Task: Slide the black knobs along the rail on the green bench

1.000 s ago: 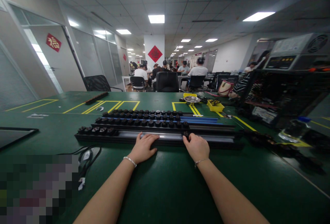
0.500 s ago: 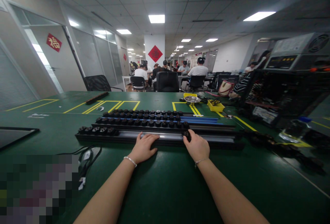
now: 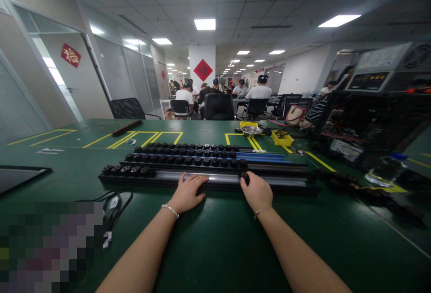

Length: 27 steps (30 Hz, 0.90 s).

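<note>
My left hand [image 3: 189, 193] lies with fingers spread on the front long black rail [image 3: 222, 188], which has a shiny strip along its channel. Farther right, the fingers of my right hand [image 3: 257, 190] are closed on a small round black part [image 3: 244, 177] at the same rail. Several similar black knob-like parts [image 3: 131, 170] sit in a row at the rail's left end. Behind it, more rails carry rows of such black parts [image 3: 188, 160], one with a blue strip [image 3: 261, 157] showing at its right.
A metal bowl [image 3: 251, 130] and a yellow bin [image 3: 282, 138] stand at the back. Dark loose parts [image 3: 357, 187] and a clear bottle [image 3: 385, 171] are on the right, below an opened computer case [image 3: 346, 126]. Cables [image 3: 117, 207] lie left; a black tray [image 3: 23, 178] is beyond them.
My right hand has shifted very slightly, still holding the black part at the rail. My left hand stays in place.
</note>
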Each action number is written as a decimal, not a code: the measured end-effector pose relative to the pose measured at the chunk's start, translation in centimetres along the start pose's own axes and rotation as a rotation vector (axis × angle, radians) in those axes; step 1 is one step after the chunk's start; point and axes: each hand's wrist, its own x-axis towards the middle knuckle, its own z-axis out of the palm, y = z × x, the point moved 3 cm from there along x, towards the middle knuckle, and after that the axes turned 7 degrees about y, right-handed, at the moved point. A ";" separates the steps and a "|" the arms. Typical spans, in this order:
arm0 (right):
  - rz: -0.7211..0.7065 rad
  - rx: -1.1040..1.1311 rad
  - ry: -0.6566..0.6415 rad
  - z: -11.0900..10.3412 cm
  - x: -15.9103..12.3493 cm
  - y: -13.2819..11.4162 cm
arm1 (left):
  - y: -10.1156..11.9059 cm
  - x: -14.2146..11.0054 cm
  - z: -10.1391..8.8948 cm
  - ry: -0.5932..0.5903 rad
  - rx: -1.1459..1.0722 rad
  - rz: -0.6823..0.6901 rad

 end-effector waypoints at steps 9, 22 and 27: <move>0.022 0.024 -0.005 -0.1 0.0 -0.1 | 0.0 0.0 0.0 0.007 -0.001 0.000; 0.054 0.014 -0.050 -0.2 0.0 -0.1 | -0.1 0.0 0.1 0.011 0.001 0.008; 0.052 0.020 -0.042 -0.2 0.0 -0.1 | -0.1 -0.1 0.1 0.007 0.007 0.008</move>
